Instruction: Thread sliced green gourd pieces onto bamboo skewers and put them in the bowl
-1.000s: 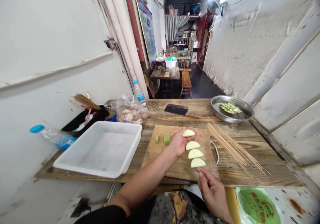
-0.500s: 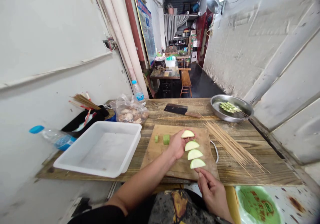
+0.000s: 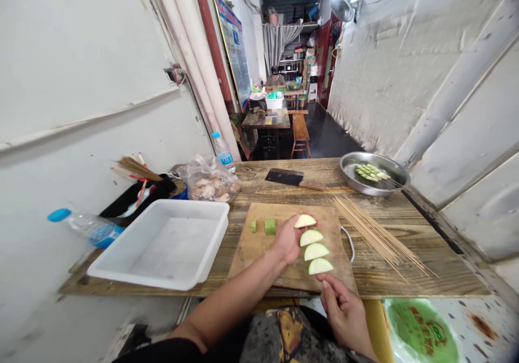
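Observation:
Over the wooden cutting board point(image 3: 251, 255), several half-moon zucchini slices point(image 3: 316, 252) hang in a row on a thin bamboo skewer, pale inside with a green rim. My left hand point(image 3: 288, 238) is closed around the far end, its fingers behind the farthest slice point(image 3: 305, 221). Close to my body, my right hand point(image 3: 343, 306) pinches the near end of the skewer just below the nearest slice. Most of the skewer is hidden by the slices. Two small green vegetable pieces point(image 3: 270, 226) lie on the board left of my left hand.
Loose bamboo skewers point(image 3: 377, 233) lie right of the board, below a steel bowl point(image 3: 375, 190) with skewered green pieces. A cleaver point(image 3: 284, 177) rests behind the board. To the left are a white tray point(image 3: 194, 265), a bag of mushrooms point(image 3: 211, 184) and water bottles point(image 3: 223, 152).
Both hands keep their hold on the skewered slices, almost unmoved. The farthest slice sits slightly lower in the picture; the view has shifted a little.

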The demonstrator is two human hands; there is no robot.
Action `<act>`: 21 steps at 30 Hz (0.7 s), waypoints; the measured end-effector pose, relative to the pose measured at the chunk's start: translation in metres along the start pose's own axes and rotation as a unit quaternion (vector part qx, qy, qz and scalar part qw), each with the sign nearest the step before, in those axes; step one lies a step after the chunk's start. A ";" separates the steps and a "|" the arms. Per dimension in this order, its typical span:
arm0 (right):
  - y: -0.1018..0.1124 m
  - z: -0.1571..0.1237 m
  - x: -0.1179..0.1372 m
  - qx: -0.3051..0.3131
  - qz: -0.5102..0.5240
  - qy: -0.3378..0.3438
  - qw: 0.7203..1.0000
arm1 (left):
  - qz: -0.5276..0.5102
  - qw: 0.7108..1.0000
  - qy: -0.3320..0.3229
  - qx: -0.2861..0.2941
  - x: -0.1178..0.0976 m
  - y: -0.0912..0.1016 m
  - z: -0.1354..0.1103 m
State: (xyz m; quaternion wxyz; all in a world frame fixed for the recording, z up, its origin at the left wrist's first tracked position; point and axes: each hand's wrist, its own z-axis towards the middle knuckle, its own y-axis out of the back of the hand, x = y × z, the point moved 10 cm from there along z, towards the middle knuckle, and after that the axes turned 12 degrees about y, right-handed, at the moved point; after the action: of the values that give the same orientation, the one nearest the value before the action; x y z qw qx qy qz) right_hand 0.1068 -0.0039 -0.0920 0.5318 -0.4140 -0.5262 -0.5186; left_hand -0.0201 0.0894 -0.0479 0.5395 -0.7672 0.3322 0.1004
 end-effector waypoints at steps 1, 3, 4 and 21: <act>0.000 0.000 -0.002 0.000 0.003 -0.002 1.000 | 0.002 1.000 0.000 0.000 0.000 0.000 0.000; -0.001 -0.001 -0.005 0.004 0.007 -0.005 1.000 | 0.007 1.000 -0.002 0.003 0.000 0.000 -0.001; -0.002 -0.001 -0.006 0.006 0.009 -0.005 1.000 | 0.008 1.000 -0.003 0.008 -0.001 -0.001 -0.001; 0.016 0.008 0.020 -0.027 -0.077 0.047 0.996 | -0.013 0.997 0.067 0.031 0.022 -0.003 -0.003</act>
State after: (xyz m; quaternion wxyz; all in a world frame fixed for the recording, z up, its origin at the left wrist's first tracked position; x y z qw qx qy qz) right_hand 0.1196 0.0040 -0.0698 0.5029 -0.3616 -0.5170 -0.5908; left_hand -0.0026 0.0783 -0.0555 0.5409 -0.7593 0.3605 0.0315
